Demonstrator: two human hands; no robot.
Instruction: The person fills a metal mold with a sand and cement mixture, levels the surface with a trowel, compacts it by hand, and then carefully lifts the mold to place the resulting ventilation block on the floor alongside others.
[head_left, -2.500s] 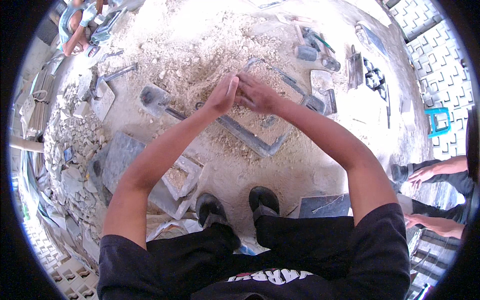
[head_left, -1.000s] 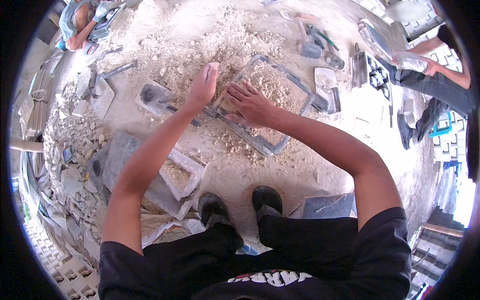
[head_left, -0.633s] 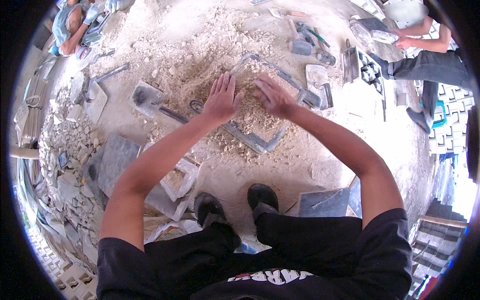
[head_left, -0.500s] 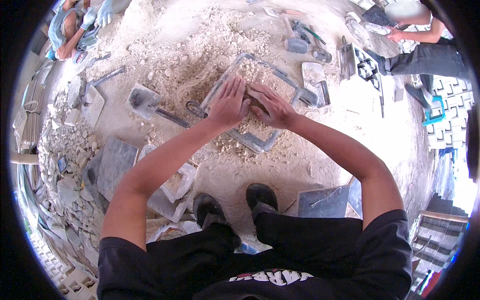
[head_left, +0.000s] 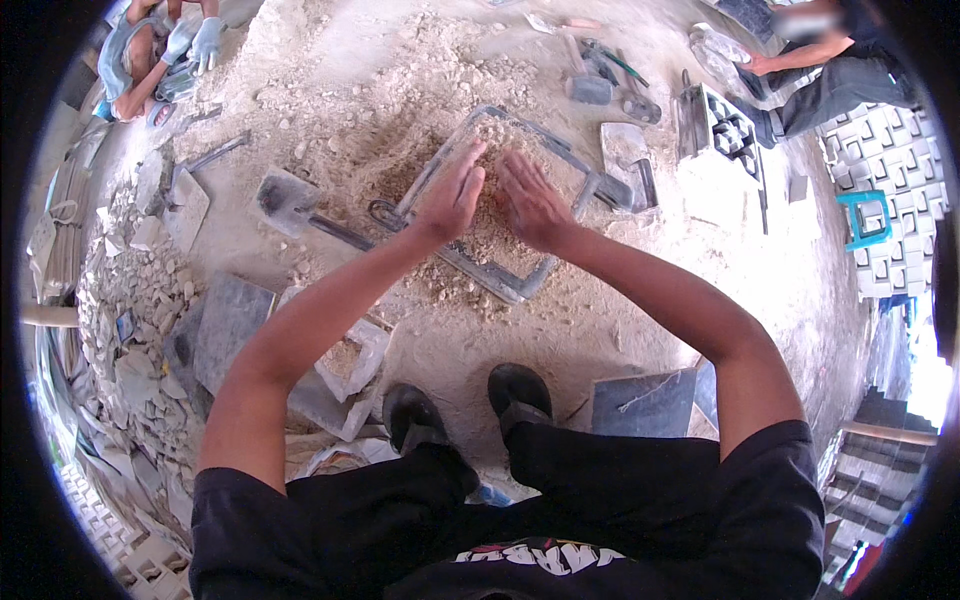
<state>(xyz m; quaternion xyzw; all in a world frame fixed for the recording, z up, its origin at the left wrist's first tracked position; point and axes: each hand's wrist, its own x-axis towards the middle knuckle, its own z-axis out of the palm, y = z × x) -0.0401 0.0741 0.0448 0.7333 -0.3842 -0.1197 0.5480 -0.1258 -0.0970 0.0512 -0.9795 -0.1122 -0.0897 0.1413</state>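
Note:
A grey rectangular metal moulding frame point(head_left: 517, 291) lies on the floor before me, filled with loose pale sand point(head_left: 482, 246). My left hand point(head_left: 452, 200) is over the left part of the frame, turned on edge with its fingers stretched out. Across from it, my right hand point(head_left: 534, 203) lies palm down near the sand, fingers extended. A gap of sand shows between the two hands, and neither holds anything. A ring handle point(head_left: 383, 211) sticks out on the frame's left side. Whether the palms press on the sand is hidden.
A flat square shovel point(head_left: 287, 201) lies left of the frame; a trowel point(head_left: 627, 150) and mallet point(head_left: 590, 90) lie right. Broken rubble point(head_left: 150, 350) heaps at left. Dark slabs point(head_left: 643, 404) rest near my boots. One person works at upper left, another at upper right.
My hands have moved apart, baring more sand between them. The left hand has tipped onto its edge. The person at upper right has leaned back.

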